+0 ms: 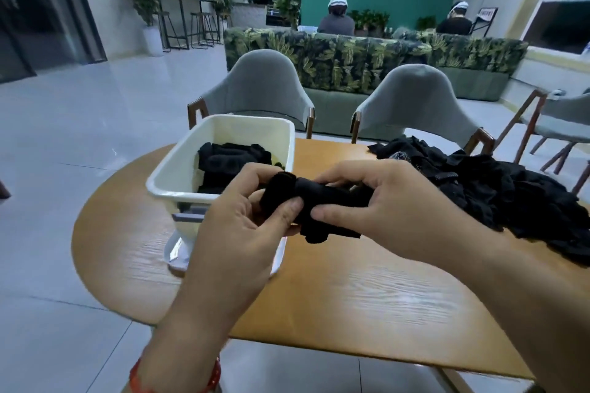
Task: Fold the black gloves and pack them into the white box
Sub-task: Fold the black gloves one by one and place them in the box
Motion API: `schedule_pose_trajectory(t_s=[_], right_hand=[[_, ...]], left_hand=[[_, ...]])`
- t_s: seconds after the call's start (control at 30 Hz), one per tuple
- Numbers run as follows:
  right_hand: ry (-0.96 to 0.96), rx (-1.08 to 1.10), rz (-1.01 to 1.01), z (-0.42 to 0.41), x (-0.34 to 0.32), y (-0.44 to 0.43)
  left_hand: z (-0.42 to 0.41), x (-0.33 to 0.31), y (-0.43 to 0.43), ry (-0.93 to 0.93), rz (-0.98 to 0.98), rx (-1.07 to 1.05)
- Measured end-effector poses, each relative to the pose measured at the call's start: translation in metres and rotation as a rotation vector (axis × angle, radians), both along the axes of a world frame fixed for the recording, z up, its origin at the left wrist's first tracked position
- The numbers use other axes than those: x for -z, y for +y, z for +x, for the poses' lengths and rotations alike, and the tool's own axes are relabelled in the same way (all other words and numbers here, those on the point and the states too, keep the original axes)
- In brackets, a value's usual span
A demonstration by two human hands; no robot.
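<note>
A rolled black glove (322, 201) is held above the wooden table, just right of the white box (178, 175). My left hand (242, 226) grips its left, rolled end with thumb and fingers. My right hand (383, 204) pinches the right part, thumb underneath. Folded black gloves (230, 163) lie inside the box. A loose pile of black gloves (485, 188) spreads over the table's right side.
The white box stands on its lid (175, 252) at the left part of the oval wooden table (351, 290). Two grey chairs (261, 86) stand behind the table, a third at the far right. People sit beyond a leaf-patterned sofa.
</note>
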State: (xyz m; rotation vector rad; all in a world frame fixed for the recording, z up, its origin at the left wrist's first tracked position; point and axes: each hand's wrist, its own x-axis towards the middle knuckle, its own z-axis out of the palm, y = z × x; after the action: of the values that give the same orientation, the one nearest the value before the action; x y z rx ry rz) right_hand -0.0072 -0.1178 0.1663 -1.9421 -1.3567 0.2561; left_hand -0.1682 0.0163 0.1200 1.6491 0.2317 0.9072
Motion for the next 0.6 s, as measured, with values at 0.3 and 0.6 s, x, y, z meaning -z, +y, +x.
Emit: schedule_pose_trajectory(t_s=[0.3,0.6], right_hand=[[-0.236,-0.084,-0.253,-0.005,-0.031,0.144],[-0.303,-0.03,-0.461,0.019,0.019,0.241]], left_hand=[[-0.03,0.007,0.082,0.19,0.42,-0.677],[-0.027,0.02,0.109,0.309,0.168,-0.591]])
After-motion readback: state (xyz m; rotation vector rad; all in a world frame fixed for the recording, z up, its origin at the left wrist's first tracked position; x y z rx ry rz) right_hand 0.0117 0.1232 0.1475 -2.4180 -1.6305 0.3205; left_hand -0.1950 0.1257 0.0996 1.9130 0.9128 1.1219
